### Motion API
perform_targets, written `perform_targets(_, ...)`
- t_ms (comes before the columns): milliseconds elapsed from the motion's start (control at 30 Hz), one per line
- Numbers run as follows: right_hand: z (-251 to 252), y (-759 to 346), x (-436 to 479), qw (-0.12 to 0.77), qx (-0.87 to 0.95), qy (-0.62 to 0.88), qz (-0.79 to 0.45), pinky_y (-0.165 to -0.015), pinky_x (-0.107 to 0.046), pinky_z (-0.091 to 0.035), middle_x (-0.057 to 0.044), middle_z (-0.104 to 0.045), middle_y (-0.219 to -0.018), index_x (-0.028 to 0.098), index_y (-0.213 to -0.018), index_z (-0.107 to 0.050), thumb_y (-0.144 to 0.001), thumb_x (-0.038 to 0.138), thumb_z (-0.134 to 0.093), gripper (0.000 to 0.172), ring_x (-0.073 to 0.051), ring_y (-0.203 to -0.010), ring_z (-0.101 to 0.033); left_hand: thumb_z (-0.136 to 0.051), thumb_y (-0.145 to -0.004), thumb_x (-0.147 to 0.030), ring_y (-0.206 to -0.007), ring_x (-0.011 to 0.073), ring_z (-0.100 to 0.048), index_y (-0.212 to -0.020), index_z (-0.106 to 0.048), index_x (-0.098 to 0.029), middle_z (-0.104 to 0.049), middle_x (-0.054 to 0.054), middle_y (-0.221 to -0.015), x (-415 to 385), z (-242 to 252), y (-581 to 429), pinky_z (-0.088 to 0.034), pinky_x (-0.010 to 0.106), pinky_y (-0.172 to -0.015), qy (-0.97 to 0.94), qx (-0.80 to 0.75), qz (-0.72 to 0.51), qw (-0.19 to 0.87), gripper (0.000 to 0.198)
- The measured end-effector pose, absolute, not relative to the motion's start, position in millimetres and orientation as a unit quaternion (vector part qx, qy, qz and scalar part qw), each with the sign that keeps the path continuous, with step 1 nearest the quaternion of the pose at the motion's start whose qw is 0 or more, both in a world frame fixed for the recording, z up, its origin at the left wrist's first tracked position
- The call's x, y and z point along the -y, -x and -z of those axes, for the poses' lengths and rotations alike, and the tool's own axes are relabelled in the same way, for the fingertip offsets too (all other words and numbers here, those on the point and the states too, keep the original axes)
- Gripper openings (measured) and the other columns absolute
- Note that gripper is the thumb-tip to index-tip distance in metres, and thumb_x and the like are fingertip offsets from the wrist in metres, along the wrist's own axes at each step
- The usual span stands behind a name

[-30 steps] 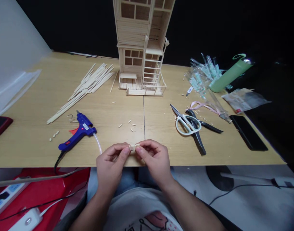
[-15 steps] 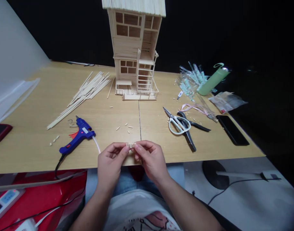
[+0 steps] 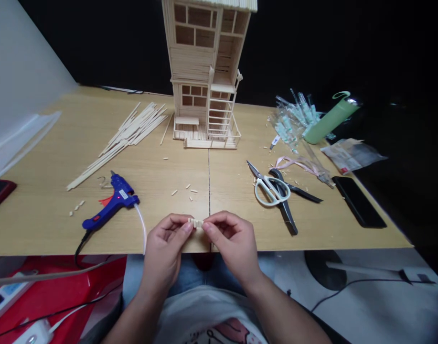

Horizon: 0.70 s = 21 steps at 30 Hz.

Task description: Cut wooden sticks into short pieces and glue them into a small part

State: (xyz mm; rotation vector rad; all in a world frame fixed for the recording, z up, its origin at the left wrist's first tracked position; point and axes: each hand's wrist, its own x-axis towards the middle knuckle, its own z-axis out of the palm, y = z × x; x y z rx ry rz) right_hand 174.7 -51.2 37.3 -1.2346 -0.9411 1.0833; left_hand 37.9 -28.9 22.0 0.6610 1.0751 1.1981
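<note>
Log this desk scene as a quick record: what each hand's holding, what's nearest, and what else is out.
Left hand: pinches one side of a small glued wooden stick piece
Right hand: pinches the other side of it
Nearest: blue hot glue gun, lying on the wooden desk
Rest: wooden stick model house, bundle of loose wooden sticks, white-handled scissors, black smartphone

A small block of short, pale wooden stick offcuts (image 3: 196, 223) is pinched between the left hand (image 3: 164, 253) and the right hand (image 3: 235, 243), with the fingertips of each closing on one end. Its few stubby pieces lie side by side, giving a ridged top, and it is held level in the air just above the front edge of the worktop (image 3: 97, 239).
</note>
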Motion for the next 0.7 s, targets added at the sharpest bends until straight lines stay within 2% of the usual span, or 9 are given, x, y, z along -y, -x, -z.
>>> perform_targets(200, -35, -170, 53, 0.582, 0.392, 0.509, -0.498, -0.054, -0.025, -0.051, -0.001, -0.071, -0.066, 0.02, -0.076, -0.076, -0.08, 0.034, -0.08, 0.015, -0.012, -0.054, -0.059, -0.097, -0.06, -0.036, -0.071, 0.0115, -0.07, -0.076, -0.075, -0.016, -0.076, 0.004, -0.077, 34, -25, -35, -0.057, 0.018, -0.071, -0.302, -0.482, -0.538, 0.622, 0.033)
perform_targets(467, -36, -158, 36, 0.547, 0.391, 0.48, -0.563, -0.054, -0.024, -0.054, 0.0, -0.07, -0.06, 0.02, -0.074, -0.073, -0.076, 0.035, -0.084, 0.018, -0.013, -0.053, -0.062, -0.101, -0.05, -0.037, -0.062, 0.0105, -0.07, -0.071, -0.074, -0.015, -0.075, 0.003, -0.069, 35, -29, -27, -0.058, 0.017, -0.065, -0.217, -0.523, -0.564, 0.601, 0.041)
perform_targets(700, -27, -153, 28, 0.526, 0.423, 0.498, -0.545, -0.054, -0.024, -0.049, -0.004, -0.074, -0.069, 0.019, -0.076, -0.075, -0.08, 0.034, -0.079, 0.016, -0.013, -0.058, -0.062, -0.098, -0.057, -0.036, -0.074, 0.0124, -0.071, -0.078, -0.071, -0.015, -0.075, 0.004, -0.077, 29, -26, -24, -0.059, 0.019, -0.073, -0.249, -0.523, -0.574, 0.579, 0.039)
